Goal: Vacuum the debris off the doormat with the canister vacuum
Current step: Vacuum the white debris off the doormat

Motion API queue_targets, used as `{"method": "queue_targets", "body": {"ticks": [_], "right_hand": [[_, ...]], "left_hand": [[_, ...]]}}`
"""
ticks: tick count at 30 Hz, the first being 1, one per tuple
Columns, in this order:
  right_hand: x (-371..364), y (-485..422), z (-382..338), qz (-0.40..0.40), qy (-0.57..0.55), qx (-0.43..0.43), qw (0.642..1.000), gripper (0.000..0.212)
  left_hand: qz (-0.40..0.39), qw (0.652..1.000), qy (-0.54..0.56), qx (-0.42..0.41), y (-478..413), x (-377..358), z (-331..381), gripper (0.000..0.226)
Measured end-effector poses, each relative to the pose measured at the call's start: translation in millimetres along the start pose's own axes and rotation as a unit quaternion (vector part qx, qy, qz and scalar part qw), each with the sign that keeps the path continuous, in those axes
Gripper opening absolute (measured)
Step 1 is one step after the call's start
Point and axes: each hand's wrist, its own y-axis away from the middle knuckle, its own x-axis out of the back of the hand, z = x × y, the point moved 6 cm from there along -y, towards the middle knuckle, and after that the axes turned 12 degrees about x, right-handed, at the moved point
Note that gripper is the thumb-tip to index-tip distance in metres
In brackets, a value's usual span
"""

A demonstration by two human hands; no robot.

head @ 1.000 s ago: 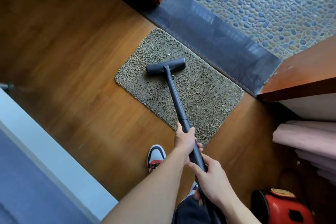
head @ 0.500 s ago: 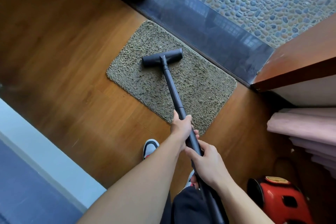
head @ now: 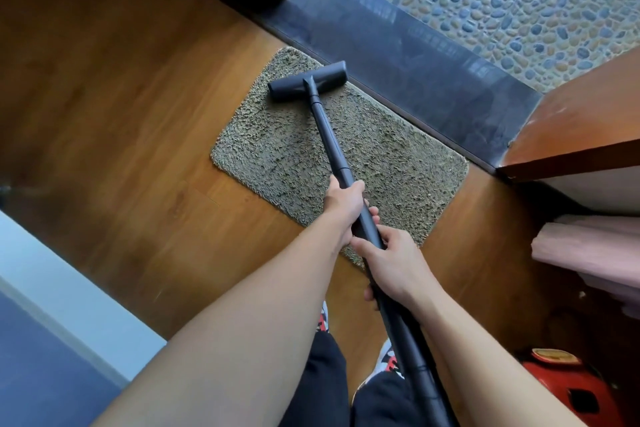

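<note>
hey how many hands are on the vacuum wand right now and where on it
2. The left hand grips the vacuum wand higher up, over the doormat's near edge. The right hand grips just behind it, closer to the body. No other hand is in view.

No readable text, label, brand or number shows on anything here.

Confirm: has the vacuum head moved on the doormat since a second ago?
Yes. The vacuum head has slid across the doormat toward the dark threshold, now near the mat's far edge.
</note>
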Motion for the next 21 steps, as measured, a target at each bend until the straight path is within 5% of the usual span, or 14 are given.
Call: {"method": "queue_targets", "body": {"ticks": [10,21], "right_hand": [[-6.7,0.5,-0.7,0.003,-0.007,-0.016,1.0,0.017],[0.8,74.3,59.9,-0.01,0.03,-0.025,0.999,0.012]], "left_hand": [[-0.001,1.0,-0.016,0.006,-3.0,4.8,1.9,0.048],[-0.004,0.999,0.007,0.033,30.0,-1.1,-94.1,0.061]]}}
